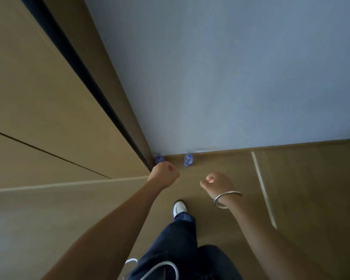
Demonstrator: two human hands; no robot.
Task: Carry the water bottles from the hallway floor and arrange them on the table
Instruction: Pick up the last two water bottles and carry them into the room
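Both hands, left (pixel 163 174) and right (pixel 216 183), are curled and nothing is held. Two bottles (pixel 188 160) are seen on the floor (pixel 220 162) at the wall; none is yet carried.

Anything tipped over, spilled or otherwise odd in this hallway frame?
Nothing stands out. Two water bottles stand upright on the floor against the wall: the left bottle in the corner, partly hidden behind the left hand, and the right bottle in the open. No spill shows. Both the left hand and the right hand hold nothing.
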